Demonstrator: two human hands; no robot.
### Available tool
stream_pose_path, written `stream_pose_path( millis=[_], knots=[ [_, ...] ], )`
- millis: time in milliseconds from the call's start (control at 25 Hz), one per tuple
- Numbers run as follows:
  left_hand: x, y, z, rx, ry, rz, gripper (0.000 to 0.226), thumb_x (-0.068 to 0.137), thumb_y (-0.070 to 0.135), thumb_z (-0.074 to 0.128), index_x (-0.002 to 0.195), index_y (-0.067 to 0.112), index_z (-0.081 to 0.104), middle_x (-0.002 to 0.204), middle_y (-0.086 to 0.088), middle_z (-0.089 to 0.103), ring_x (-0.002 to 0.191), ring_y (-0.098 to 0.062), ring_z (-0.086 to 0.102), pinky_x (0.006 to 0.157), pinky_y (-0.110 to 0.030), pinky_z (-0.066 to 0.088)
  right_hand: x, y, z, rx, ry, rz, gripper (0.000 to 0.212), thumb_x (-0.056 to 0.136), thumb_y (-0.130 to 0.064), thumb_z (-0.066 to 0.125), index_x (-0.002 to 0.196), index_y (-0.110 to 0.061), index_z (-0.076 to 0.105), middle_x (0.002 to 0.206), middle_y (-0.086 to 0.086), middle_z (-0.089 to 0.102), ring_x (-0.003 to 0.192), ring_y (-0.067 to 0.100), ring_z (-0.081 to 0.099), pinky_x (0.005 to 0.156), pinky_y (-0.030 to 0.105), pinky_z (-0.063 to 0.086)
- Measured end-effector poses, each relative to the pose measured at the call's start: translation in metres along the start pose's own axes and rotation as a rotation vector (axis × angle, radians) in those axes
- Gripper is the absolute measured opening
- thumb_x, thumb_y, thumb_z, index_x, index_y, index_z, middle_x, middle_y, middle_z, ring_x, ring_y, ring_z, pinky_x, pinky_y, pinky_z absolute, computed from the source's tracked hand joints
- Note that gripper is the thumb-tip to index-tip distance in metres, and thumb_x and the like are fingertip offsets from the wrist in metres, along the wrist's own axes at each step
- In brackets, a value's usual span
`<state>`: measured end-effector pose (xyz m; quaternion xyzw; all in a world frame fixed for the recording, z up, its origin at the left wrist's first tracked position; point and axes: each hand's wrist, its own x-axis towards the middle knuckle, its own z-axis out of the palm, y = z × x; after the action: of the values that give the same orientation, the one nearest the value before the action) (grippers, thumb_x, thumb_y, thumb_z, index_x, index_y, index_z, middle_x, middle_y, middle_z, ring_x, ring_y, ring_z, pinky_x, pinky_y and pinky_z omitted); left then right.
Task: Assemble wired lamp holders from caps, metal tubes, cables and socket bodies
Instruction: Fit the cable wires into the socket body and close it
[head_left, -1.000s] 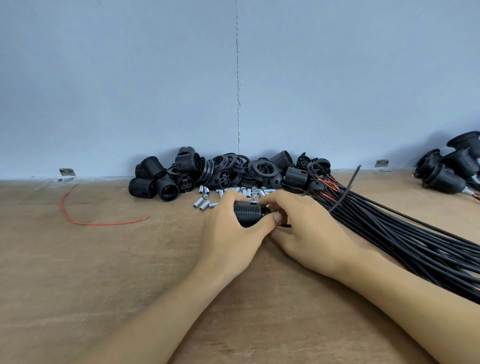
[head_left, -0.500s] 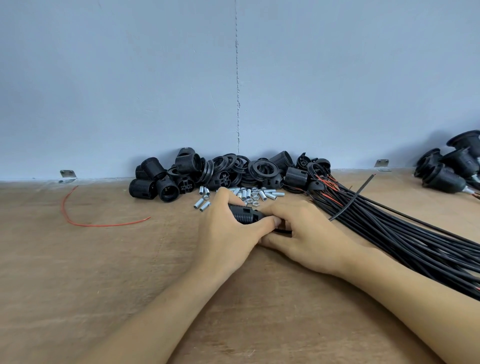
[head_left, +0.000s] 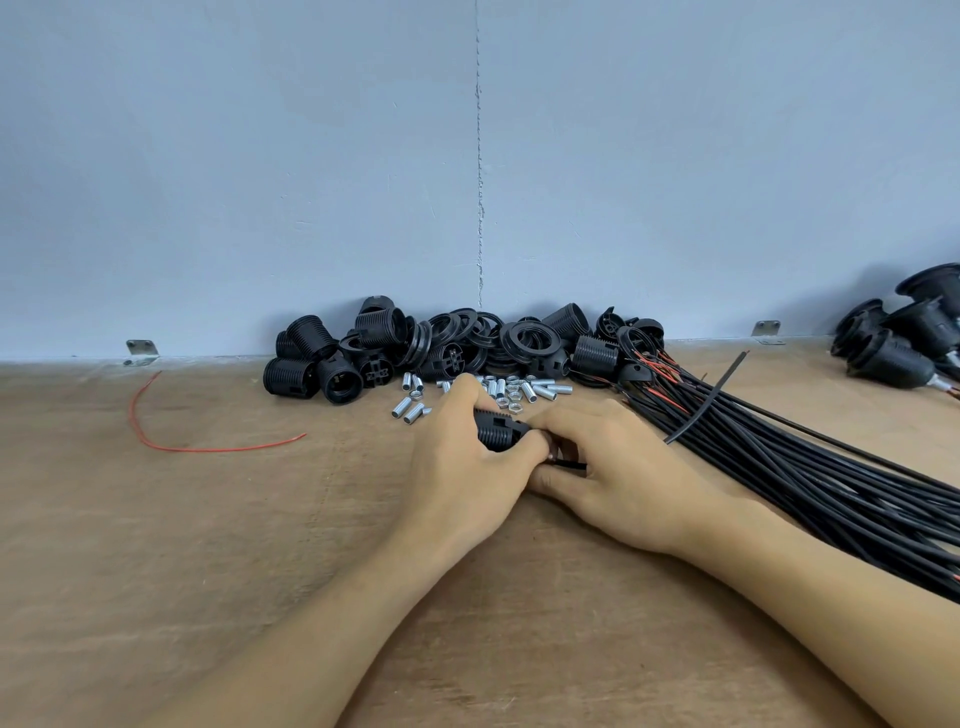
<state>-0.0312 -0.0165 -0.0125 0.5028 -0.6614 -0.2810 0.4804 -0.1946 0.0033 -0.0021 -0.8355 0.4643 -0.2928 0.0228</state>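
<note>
Left fingers (head_left: 467, 400) wrapped round socket body (head_left: 497, 428), right fingers (head_left: 558, 423) touching its end

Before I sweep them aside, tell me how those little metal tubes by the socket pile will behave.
The metal tubes are smooth cylinders lying on their sides on the bare table, so they will probably roll and scatter. They look rigid and light. Being small and shiny, they may slip from fingertips; the loose nuts among them should slide rather than roll.

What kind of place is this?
Probably a small assembly workbench: a heap of black socket bodies, loose metal tubes and a cable bundle lie on a wooden table against a plain wall.
</note>
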Motion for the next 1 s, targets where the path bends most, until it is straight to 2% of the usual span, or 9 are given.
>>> stream_pose_path(
  millis=[240,400,560,680,760,880,1000],
  knots=[
    [-0.002,0.003,-0.002,-0.065,-0.019,-0.019,0.034,0.064,0.037,0.077,0.080,0.023,0.050,0.071,-0.005,0.067,0.066,-0.015,0.059,0.058,-0.026,0.045,-0.001,-0.003,-0.002,0.044,0.014,0.026,0.038,0.083,-0.049,0.056,0.097,-0.017,0.067,0.084,-0.008,0.062,0.082,0.013,0.056,0.074,0.040,0.046],
    [-0.002,0.005,-0.003,-0.063,-0.040,-0.016,0.035,0.063,0.041,0.075,0.083,0.025,0.051,0.071,0.000,0.068,0.068,-0.013,0.063,0.057,-0.023,0.047,0.000,-0.004,-0.003,0.030,0.024,0.025,0.040,0.082,-0.052,0.053,0.095,-0.017,0.067,0.081,-0.009,0.060,0.080,0.011,0.054,0.072,0.040,0.046],
    [0.000,0.005,-0.005,-0.105,-0.065,-0.046,0.036,0.065,0.036,0.080,0.083,0.023,0.052,0.064,0.015,0.064,0.057,-0.003,0.058,0.053,-0.017,0.045,-0.001,-0.006,-0.003,-0.016,0.019,0.017,0.045,0.087,-0.057,0.049,0.096,-0.016,0.065,0.082,-0.010,0.059,0.081,0.013,0.054,0.076,0.039,0.046],
    [0.000,0.005,-0.007,-0.134,-0.094,-0.041,0.033,0.073,0.022,0.084,0.084,0.019,0.053,0.060,0.017,0.063,0.052,0.003,0.055,0.051,-0.014,0.043,-0.003,-0.008,-0.003,-0.083,0.005,0.038,0.050,0.088,-0.062,0.042,0.099,-0.018,0.063,0.086,-0.010,0.060,0.086,0.013,0.055,0.084,0.039,0.044],
    [-0.001,0.007,-0.008,-0.129,-0.085,-0.020,0.031,0.073,0.021,0.083,0.084,0.018,0.054,0.061,0.013,0.064,0.053,-0.001,0.058,0.051,-0.017,0.045,-0.005,-0.009,-0.003,-0.112,0.006,0.045,0.050,0.089,-0.062,0.040,0.100,-0.018,0.063,0.088,-0.010,0.061,0.088,0.013,0.056,0.087,0.039,0.043],
    [-0.002,0.007,-0.008,-0.108,-0.070,0.007,0.026,0.072,0.026,0.077,0.082,0.021,0.054,0.071,0.000,0.068,0.067,-0.019,0.067,0.059,-0.030,0.050,-0.005,-0.011,-0.003,-0.129,0.003,0.025,0.046,0.091,-0.058,0.043,0.104,-0.019,0.062,0.092,-0.010,0.061,0.092,0.013,0.057,0.090,0.039,0.043],
    [-0.003,0.005,-0.006,-0.071,-0.072,0.014,0.026,0.076,0.026,0.077,0.083,0.022,0.052,0.072,-0.002,0.068,0.070,-0.020,0.067,0.060,-0.030,0.049,-0.005,-0.010,-0.003,-0.093,-0.004,0.025,0.038,0.090,-0.051,0.051,0.104,-0.018,0.063,0.090,-0.010,0.061,0.089,0.013,0.056,0.087,0.040,0.044]
  ],
)
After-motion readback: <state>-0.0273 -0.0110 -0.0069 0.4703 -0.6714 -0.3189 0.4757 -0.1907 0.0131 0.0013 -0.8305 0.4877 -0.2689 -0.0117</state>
